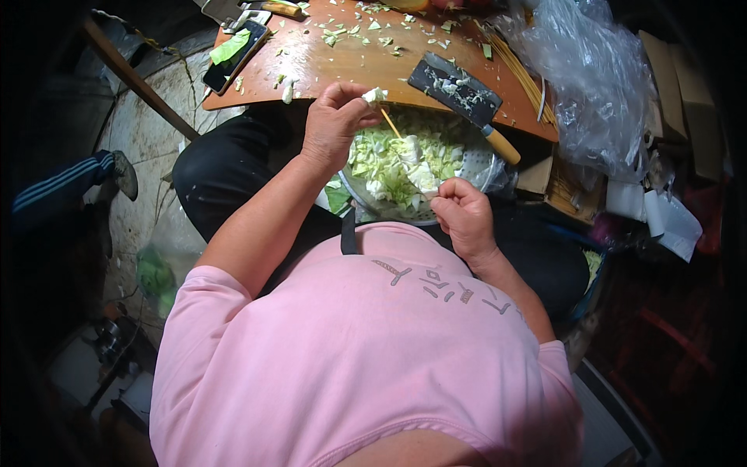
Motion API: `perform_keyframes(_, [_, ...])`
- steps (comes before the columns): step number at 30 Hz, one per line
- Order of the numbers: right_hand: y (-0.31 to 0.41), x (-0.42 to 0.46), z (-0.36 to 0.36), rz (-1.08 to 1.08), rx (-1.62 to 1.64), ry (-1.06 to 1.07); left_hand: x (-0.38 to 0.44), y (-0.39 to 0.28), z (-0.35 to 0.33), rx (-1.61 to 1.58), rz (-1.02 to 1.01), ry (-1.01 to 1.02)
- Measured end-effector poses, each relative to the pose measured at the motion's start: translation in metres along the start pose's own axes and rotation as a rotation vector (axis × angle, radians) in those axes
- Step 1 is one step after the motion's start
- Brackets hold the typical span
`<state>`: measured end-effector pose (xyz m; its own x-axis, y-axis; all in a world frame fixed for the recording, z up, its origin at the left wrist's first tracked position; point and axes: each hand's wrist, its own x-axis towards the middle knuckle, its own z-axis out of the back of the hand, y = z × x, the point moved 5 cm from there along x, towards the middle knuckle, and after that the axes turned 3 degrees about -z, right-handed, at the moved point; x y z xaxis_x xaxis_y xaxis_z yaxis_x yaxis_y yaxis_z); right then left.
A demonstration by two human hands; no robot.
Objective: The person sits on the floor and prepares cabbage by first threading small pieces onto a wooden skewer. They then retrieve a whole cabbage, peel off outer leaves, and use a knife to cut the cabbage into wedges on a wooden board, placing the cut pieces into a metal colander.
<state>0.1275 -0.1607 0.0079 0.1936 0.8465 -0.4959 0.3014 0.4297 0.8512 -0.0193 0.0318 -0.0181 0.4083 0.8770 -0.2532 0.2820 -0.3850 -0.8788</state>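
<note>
A bamboo skewer [391, 124] slants between my two hands, with pieces of pale cabbage [413, 150] threaded along it. My right hand [465, 213] grips its near end, close to the lowest cabbage piece. At the far end, the fingertips of my left hand [338, 124] pinch a small white cabbage piece [375, 95] by the skewer's tip; whether the tip has pierced it is hard to see. Beneath both hands, a perforated metal colander [475, 169] in my lap holds chopped cabbage [373, 154].
On the wooden table [344, 64] lie cabbage scraps, a cleaver [455, 87] with its handle over the edge, a phone [236, 58] and loose skewers [522, 73]. Clear plastic bags [589, 76] crowd the right side. Another person's leg and shoe [124, 175] show at left.
</note>
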Motion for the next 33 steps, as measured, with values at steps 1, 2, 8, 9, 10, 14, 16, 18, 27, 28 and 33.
perform_keyframes(1, [0.001,-0.001,0.000,-0.009,0.039,0.005,-0.003,0.001,-0.003,-0.004,0.030,0.029])
perform_keyframes(2, [0.002,-0.002,-0.001,-0.018,0.078,0.009,-0.007,0.002,-0.007,-0.009,0.060,0.059])
perform_keyframes(8, [-0.001,0.002,-0.007,-0.122,0.272,-0.013,-0.027,0.014,-0.023,-0.015,0.157,0.128])
perform_keyframes(9, [-0.001,0.002,-0.006,-0.119,0.277,-0.008,-0.027,0.011,-0.026,-0.023,0.164,0.135])
perform_keyframes(10, [0.000,0.002,-0.006,-0.116,0.282,-0.003,-0.026,0.011,-0.028,-0.030,0.171,0.142])
perform_keyframes(14, [-0.002,0.004,-0.003,-0.067,0.269,-0.006,-0.021,0.015,-0.028,-0.013,0.148,0.175])
perform_keyframes(16, [0.001,0.004,0.000,-0.062,0.284,-0.036,-0.018,0.018,-0.028,0.011,0.099,0.199])
perform_keyframes(18, [0.004,0.006,0.006,-0.050,0.320,-0.063,-0.015,0.015,-0.032,0.022,0.054,0.236])
perform_keyframes(27, [0.021,0.001,0.043,0.087,0.386,-0.237,0.019,0.059,-0.017,0.766,0.026,0.233])
perform_keyframes(28, [0.023,-0.001,0.043,0.095,0.380,-0.252,0.015,0.067,-0.020,0.963,-0.033,0.307])
perform_keyframes(33, [0.022,-0.004,0.047,0.124,0.378,-0.261,0.002,0.109,-0.037,1.430,-0.191,0.599])
